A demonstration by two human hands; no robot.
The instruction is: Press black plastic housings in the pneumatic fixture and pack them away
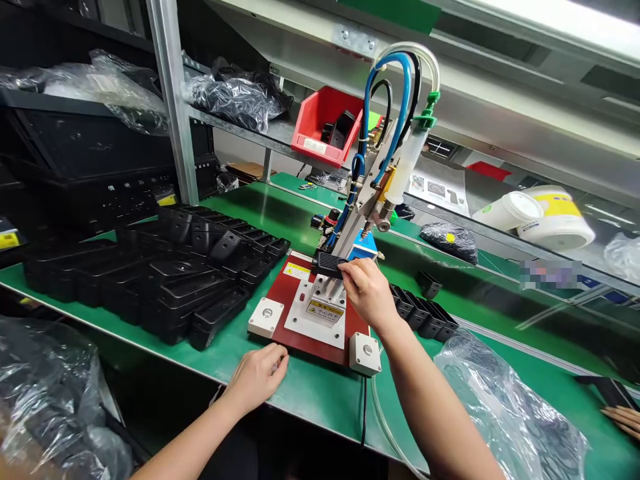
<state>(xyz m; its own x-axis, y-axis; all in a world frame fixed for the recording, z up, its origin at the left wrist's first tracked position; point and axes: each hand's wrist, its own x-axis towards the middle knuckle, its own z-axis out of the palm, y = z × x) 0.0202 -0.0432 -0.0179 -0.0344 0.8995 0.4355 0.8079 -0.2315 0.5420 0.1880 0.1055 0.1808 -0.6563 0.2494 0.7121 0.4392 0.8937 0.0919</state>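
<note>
My right hand (369, 291) pinches the end of a small black plastic part with a ribbed top (329, 264). That part is over the metal fixture (320, 313) of a bench-top press-like machine, whose upright carries blue hoses and a clear syringe (406, 163). Whether the part touches the fixture, I cannot tell. My left hand (259, 375) rests by the bench's front edge with curled fingers; what they hold, if anything, is hidden. It is just in front of the reddish-brown base (286, 308) and the left white button box (266, 317). Another white button box (365, 354) is at the right corner.
Black plastic housings (173, 293) are heaped on the left of the green bench; several more (425, 317) line up behind my right arm. Clear plastic bags (500, 400) lie at right, near another person's fingers (623, 419). A red bin (320, 127) sits on the shelf above.
</note>
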